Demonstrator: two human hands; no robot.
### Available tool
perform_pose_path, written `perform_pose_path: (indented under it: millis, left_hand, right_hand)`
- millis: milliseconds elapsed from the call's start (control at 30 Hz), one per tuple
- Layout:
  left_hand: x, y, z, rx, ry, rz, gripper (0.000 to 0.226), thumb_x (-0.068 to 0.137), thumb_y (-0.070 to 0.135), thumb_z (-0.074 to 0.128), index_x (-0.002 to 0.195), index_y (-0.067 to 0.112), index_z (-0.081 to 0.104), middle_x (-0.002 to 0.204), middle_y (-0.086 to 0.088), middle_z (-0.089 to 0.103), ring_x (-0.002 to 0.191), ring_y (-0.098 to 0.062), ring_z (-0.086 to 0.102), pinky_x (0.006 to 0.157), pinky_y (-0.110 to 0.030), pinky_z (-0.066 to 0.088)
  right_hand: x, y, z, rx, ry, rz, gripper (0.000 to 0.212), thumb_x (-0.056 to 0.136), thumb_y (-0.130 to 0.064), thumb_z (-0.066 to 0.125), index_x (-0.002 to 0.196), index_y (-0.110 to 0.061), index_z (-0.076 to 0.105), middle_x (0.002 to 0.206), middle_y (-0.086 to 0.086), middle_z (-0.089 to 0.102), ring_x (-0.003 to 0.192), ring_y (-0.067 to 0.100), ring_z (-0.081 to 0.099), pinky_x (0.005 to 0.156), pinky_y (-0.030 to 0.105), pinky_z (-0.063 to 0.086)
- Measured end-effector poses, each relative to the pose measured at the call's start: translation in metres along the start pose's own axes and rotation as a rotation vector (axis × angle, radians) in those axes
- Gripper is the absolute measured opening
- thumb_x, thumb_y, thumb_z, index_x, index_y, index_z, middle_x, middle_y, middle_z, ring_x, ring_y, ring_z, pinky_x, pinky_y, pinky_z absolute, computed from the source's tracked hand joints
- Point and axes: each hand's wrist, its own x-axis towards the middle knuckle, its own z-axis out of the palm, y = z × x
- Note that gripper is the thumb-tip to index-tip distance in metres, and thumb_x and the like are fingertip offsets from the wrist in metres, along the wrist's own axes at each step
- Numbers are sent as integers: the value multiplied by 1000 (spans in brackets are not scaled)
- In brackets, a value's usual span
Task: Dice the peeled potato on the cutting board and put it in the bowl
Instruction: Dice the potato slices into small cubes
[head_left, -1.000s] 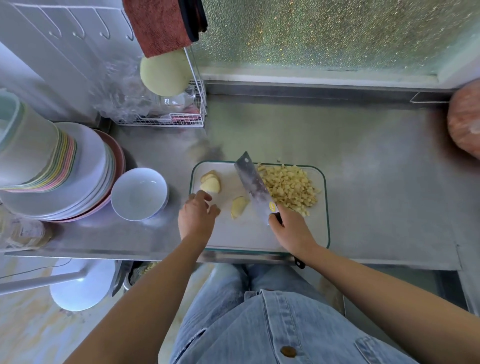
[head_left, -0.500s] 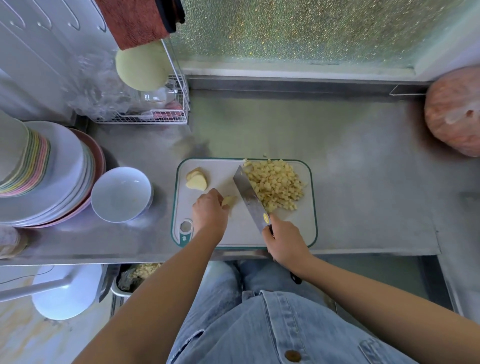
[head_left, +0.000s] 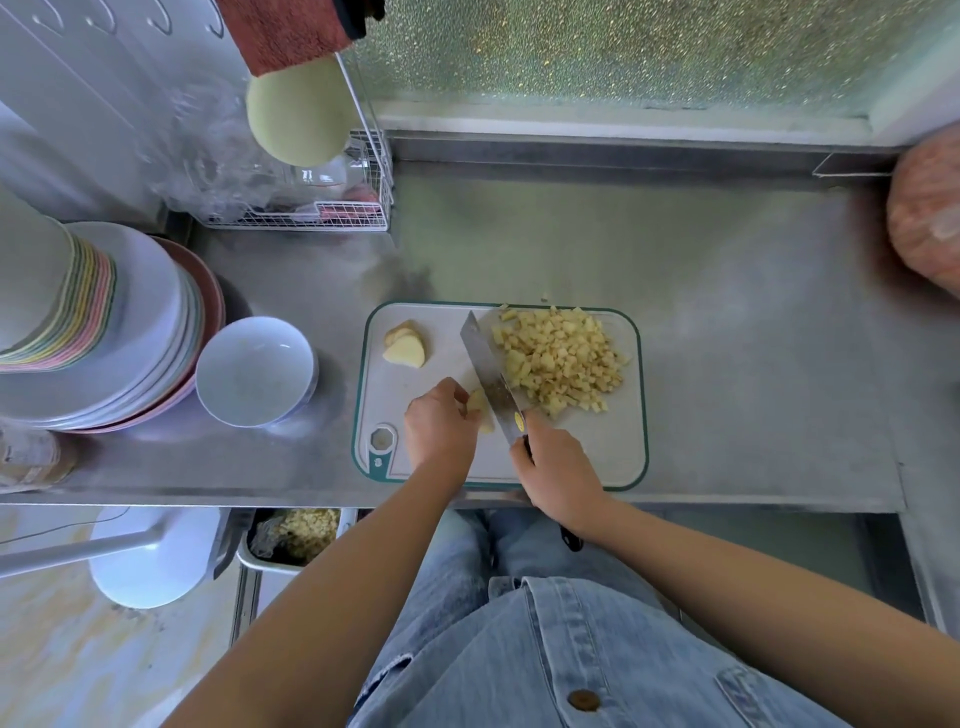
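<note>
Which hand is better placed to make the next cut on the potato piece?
The right hand: it grips the knife, whose blade sits right beside the potato piece. The left hand holds that piece steady on the cutting board and has no tool.

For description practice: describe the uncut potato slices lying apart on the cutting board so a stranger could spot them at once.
On the steel counter lies a green-rimmed cutting board. In its far left corner, nearest the white bowl, sit the potato slices. Unlike the diced pile right of the knife, they are large and stacked.
</note>
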Motion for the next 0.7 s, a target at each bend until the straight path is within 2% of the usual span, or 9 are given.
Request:
perform_pose_path:
  millis: [67, 200, 300, 400, 500, 700]
  left_hand:
    - [-1, 0, 0, -36, 1, -25, 7, 81, 17, 64, 85, 21, 62, 79, -2, 68, 74, -23, 62, 60, -26, 49]
    - [-3, 0, 1, -82, 20, -75, 8, 82, 19, 66, 90, 18, 66, 83, 0, 68, 76, -20, 62, 59, -22, 41]
    - [-1, -2, 4, -100, 31, -128, 7, 83, 23, 67, 88, 19, 65, 88, -1, 67, 80, -19, 61, 64, -26, 42]
    - [1, -3, 7, -98, 37, -166, 7, 82, 25, 68, 86, 19, 66, 89, -2, 66, 81, -21, 60, 68, -29, 47]
    - [3, -1, 8, -130, 41, -203, 6, 80, 25, 69, 81, 19, 68, 85, -2, 68, 77, -20, 62, 67, -28, 48]
    - [6, 1, 8, -202, 14, -276, 3, 76, 19, 69, 74, 17, 70, 74, -4, 69, 71, -20, 67, 64, -28, 55]
  right_hand:
    - [3, 1, -2, 11, -5, -12, 9, 95, -14, 39, 87, -9, 40, 57, 1, 42, 49, 22, 45, 49, 38, 36]
    - [11, 1, -13, -1, -20, -32, 9, 93, -14, 40, 85, -11, 39, 55, -1, 35, 49, 18, 35, 48, 31, 23]
    - [11, 1, -21, 16, -1, -36, 10, 93, -16, 40, 84, -12, 41, 56, 1, 38, 52, 21, 39, 50, 32, 27]
    - [4, 2, -22, -22, -37, -52, 10, 94, -18, 39, 91, -10, 44, 58, 1, 42, 54, 22, 43, 50, 32, 28]
    - [0, 3, -20, -89, -59, -61, 13, 95, -18, 38, 97, -9, 47, 63, 2, 44, 63, 28, 49, 57, 37, 36]
    - [-7, 5, -19, -115, -79, -58, 6, 95, -15, 38, 90, -15, 35, 61, 0, 41, 65, 29, 46, 58, 36, 33]
